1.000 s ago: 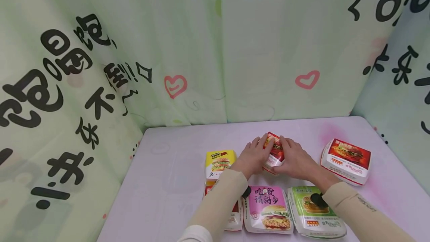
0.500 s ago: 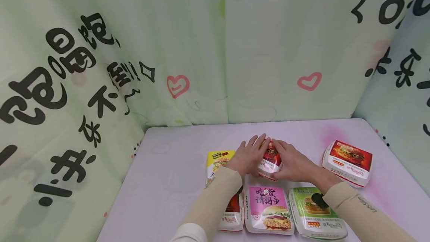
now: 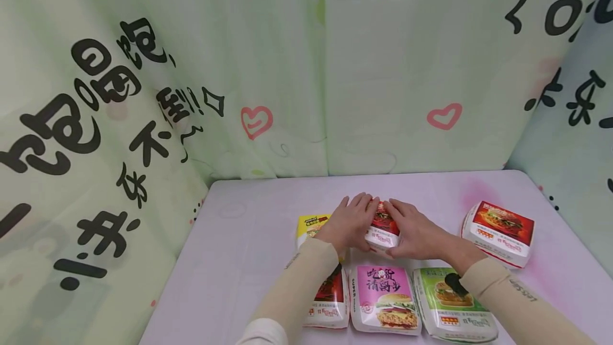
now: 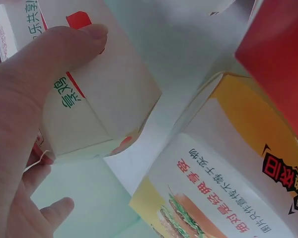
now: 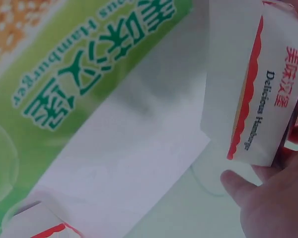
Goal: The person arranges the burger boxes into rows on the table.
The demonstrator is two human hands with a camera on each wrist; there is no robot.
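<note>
Between my two hands sits a red and white hamburger box (image 3: 382, 230), behind the front row of boxes. My left hand (image 3: 351, 222) grips its left side; in the left wrist view the thumb (image 4: 59, 47) lies along the white cardboard. My right hand (image 3: 414, 230) holds the right side, with fingers at the box's far edge in the right wrist view. Left of the held box is a yellow hamburger box (image 3: 311, 226), partly hidden by my left hand and forearm. Straight in front of it lies a pink-topped hamburger box (image 3: 386, 302).
A green-topped box (image 3: 452, 310) stands right of the pink one, partly under my right wrist. To the pink one's left is another red and white box (image 3: 330, 302), half covered by my left sleeve. One more red-topped box (image 3: 500, 234) sits at the table's right.
Both hands have brought the held box a little left and nearer to the front row, and it has turned straighter. The other boxes stay in place; the head view shifts slightly.
</note>
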